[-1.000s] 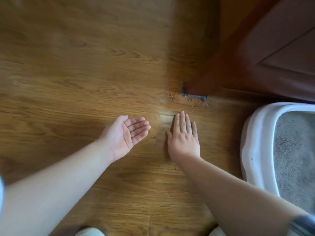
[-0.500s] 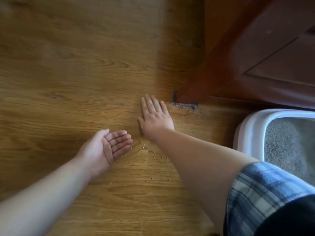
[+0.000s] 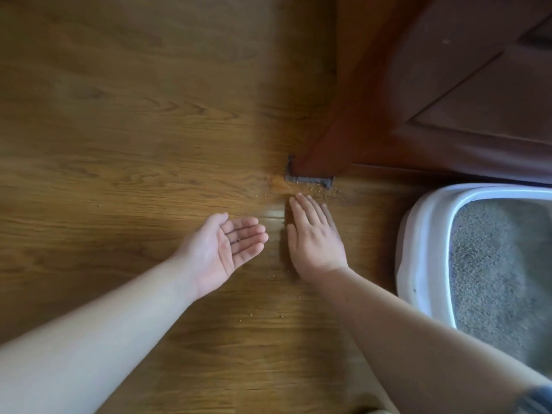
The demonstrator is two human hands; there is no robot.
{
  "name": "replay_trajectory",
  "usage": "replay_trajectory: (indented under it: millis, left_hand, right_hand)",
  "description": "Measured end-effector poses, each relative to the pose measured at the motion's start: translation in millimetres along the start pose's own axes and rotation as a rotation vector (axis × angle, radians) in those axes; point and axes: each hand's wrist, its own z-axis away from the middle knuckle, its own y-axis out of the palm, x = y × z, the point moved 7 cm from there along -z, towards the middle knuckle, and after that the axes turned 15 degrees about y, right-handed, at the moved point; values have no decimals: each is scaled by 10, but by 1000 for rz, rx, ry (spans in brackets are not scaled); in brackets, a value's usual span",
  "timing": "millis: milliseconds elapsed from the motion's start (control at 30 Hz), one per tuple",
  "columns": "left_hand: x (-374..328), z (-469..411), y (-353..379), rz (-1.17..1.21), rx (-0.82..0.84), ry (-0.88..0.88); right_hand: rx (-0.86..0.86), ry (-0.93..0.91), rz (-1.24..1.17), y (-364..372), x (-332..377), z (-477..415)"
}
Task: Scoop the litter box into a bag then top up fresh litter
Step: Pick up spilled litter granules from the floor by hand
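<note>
A white litter box (image 3: 418, 249) holding grey litter (image 3: 495, 264) stands on the wooden floor at the right edge. Loose litter grains (image 3: 325, 191) lie scattered on the floor near a door frame's foot. My right hand (image 3: 313, 237) lies flat, palm down, on the floor just left of the box, fingers straight and pointing at the grains. My left hand (image 3: 222, 249) is beside it, palm up and slightly cupped, with a few grains on its fingers. Neither a scoop nor a bag is in view.
A dark red wooden door and frame (image 3: 433, 100) fill the upper right, its base (image 3: 310, 180) meeting the floor just beyond my fingertips. Wooden floor (image 3: 119, 130) stretches to the left and toward me.
My right hand has drawn back toward me along the floor, from the frame's foot, and now lies next to my left palm. The left hand stays cupped, palm up.
</note>
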Motion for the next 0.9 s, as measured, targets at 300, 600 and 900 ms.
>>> replay_trajectory:
  millis: [300,600,900]
  left_hand:
    - [239,-121,180,-81,-5,-33]
    - [280,-105,77,-68,3,-56]
    - [205,-90,-25,-36,-19,-60]
  right_hand:
    - [35,-32,22,-29,-166,-306]
    - [-52,187,-244,-147,-666,-223]
    - [81,-65,-168,94,-515,53]
